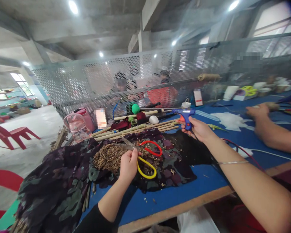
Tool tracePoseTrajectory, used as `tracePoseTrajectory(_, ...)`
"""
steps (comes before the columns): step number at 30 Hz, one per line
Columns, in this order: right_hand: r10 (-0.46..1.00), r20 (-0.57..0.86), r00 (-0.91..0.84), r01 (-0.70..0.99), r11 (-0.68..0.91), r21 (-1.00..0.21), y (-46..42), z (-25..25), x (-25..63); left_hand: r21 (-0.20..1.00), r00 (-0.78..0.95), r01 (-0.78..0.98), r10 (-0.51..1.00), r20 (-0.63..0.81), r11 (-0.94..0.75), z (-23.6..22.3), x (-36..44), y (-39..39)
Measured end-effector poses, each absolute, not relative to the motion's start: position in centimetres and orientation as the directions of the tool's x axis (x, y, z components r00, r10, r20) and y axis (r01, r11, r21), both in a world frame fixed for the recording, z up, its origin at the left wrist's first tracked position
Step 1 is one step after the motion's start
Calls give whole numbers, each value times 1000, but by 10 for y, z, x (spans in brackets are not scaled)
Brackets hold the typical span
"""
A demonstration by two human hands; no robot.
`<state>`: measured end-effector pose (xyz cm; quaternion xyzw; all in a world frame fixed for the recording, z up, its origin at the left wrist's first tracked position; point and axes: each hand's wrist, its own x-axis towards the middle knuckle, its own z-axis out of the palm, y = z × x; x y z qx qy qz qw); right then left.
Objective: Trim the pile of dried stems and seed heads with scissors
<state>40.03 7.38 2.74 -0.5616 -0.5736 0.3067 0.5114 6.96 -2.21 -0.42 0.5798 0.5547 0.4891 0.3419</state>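
A blue table (pixel 206 176) with a wooden edge (pixel 179 209) carries a dark patterned cloth (pixel 65 181) across its left part. Behind the cloth lie pale sticks (pixel 121 132), with 1 pink bag (pixel 81 124) beside their left ends. Farther right lies 1 ragged white sheet (pixel 232 120); behind it stands what looks like 1 white cup (pixel 230 93), though blurred.

Blue tabletop (pixel 160 200) gives passage in front; scissors (pixel 149 141), sticks (pixel 166 126) and perforated screen (pixel 87 85) obstruct behind.
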Motion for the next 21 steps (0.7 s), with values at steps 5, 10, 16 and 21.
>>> tracePoseTrajectory(5, 978, 153, -140, -301, 105, -948, 47, 34, 370, 931, -100, 329, 974, 201, -159, -5, 70, -23)
tracePoseTrajectory(10, 975, 172, -141, -321, 119, -940, 43, 30, 359, 932, -104, 330, 975, 197, -153, -4, 70, -23)
tracePoseTrajectory(16, 982, 186, -30, -143, 180, -973, 44, 29, 358, 938, -84, 309, 977, 195, -161, -2, 72, -25)
tracePoseTrajectory(21, 964, 246, 97, 265, 214, -940, 62, 30, 378, 925, -69, 336, 975, 210, -176, -1, 71, -25)
